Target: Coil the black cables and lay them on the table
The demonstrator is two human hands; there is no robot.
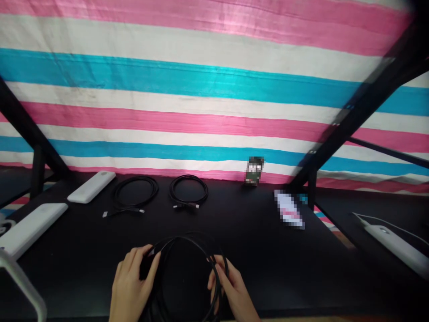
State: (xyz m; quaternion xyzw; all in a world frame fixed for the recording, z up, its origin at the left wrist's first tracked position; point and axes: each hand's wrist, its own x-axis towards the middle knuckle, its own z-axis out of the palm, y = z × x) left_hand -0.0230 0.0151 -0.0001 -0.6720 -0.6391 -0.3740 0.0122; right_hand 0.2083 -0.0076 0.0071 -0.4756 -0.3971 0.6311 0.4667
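Close to the table's front edge, a long black cable (189, 237) is looped into a loose coil between my hands. At the coil's left side, my left hand (134, 275) is closed with thumb and fingers round the loops; a small connector end seems to show by the fingertips. My right hand (229, 281) grips the right side of the loops between thumb and fingers. Farther back lie two finished-looking coils, a black cable (136, 179) with its plugs pointing forward and a smaller black cable (188, 176) beside it.
White power banks lie at the left, one farther back (92, 187) and one nearer (36, 226). A pale curved frame (25, 284) juts in at lower left. Blurred-out items stand at back right (254, 171) and lie at right (288, 209). Another white device (395, 243) with a cord rests beyond the right frame bar.
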